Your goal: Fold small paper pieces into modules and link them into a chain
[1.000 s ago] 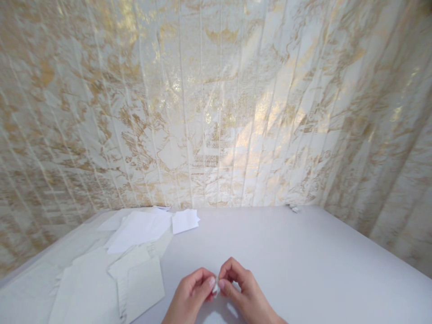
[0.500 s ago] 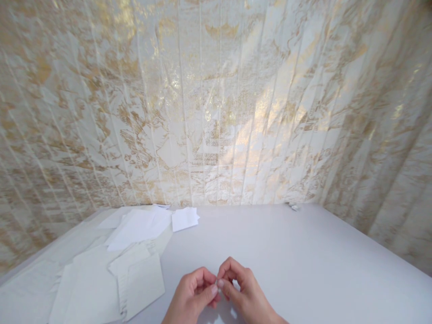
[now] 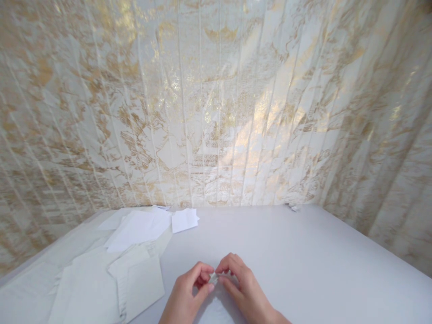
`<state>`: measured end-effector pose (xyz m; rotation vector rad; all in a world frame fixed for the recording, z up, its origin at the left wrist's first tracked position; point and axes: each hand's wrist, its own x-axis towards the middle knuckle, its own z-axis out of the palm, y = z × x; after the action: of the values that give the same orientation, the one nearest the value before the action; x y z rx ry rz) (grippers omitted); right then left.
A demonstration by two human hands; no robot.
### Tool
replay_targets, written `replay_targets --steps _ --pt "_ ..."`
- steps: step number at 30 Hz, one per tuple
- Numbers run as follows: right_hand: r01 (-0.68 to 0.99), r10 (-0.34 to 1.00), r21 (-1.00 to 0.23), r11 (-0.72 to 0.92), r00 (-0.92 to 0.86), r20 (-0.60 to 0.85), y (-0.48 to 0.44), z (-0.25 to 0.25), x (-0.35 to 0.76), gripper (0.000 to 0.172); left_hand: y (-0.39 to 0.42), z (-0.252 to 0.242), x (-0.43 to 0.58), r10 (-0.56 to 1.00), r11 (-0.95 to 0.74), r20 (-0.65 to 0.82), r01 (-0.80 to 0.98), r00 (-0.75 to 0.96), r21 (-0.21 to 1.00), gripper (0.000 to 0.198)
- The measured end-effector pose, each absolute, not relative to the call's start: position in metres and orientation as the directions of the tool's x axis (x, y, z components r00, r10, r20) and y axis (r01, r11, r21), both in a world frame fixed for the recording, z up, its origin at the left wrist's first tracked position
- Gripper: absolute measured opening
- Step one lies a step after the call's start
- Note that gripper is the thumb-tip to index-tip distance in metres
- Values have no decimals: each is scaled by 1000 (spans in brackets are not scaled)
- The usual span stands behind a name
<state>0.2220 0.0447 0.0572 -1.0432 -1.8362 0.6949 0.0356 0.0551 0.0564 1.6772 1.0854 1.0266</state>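
A small whitish piece, which looks like folded paper [image 3: 213, 277], is pinched between the fingertips of both hands, low in the middle of the view. My left hand [image 3: 191, 288] has it between thumb and forefinger, with the other fingers curled in. From the right side, the thumb and fingers of my right hand [image 3: 243, 284] close on its other edge. The fingertips cover much of the piece, so its full shape is hard to make out. Both hands are just above the white table [image 3: 303, 265].
To the left lie overlapping off-white sheets [image 3: 91, 279] with ragged edges, and a squarish stack of paper [image 3: 145, 281]. Behind them are whiter sheets [image 3: 141, 227] and a small white paper [image 3: 184, 220]. Small grey scraps [image 3: 293, 207] sit at the back edge, before a patterned curtain [image 3: 216, 112].
My left hand has shifted slightly left and the fingertips have drawn a little apart. More of the small paper piece now shows between them.
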Motion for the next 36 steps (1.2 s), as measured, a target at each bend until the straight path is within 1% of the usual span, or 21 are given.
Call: replay_targets --steps 2,3,4,7,10,15,19,24,28,29,31,34,36 --pt "420 822 -707 569 -291 489 45 57 223 10 56 54 37 947 -243 184 212 265 946 16" --pt "441 805 -673 594 -313 505 46 57 224 12 56 53 37 945 -244 184 209 270 947 15" --pt "462 793 -645 609 -332 510 46 57 224 13 56 53 38 942 -247 184 212 279 945 11" --pt "511 778 -589 626 -369 508 46 58 225 14 56 54 38 931 -260 180 226 319 939 10" --pt "515 783 -591 621 -359 509 46 58 225 15 55 56 38 926 -257 172 226 337 940 7" --pt "467 820 -674 573 -324 473 46 57 224 25 54 57 38 925 -272 184 243 331 931 4" --pt "458 841 -706 540 -326 432 47 56 223 27 55 56 38 918 -287 178 286 354 914 5" --pt "533 836 -645 547 -320 445 47 54 223 23 54 54 38 921 -295 167 351 352 889 4" --pt "582 817 -575 575 -363 449 46 56 222 17 53 55 37 908 -371 229 421 350 827 8" --pt "580 823 -585 567 -358 442 46 56 221 17 54 56 37 901 -393 252 423 352 816 10" --pt "551 870 -673 493 -297 394 46 56 220 17 56 57 35 897 -406 282 382 341 830 14" --pt "414 959 -866 281 -162 234 49 53 219 12 58 57 33 928 -309 238 234 289 922 20" --pt "288 981 -941 180 -121 151 52 51 220 7 59 57 33 945 -238 191 158 264 958 27"
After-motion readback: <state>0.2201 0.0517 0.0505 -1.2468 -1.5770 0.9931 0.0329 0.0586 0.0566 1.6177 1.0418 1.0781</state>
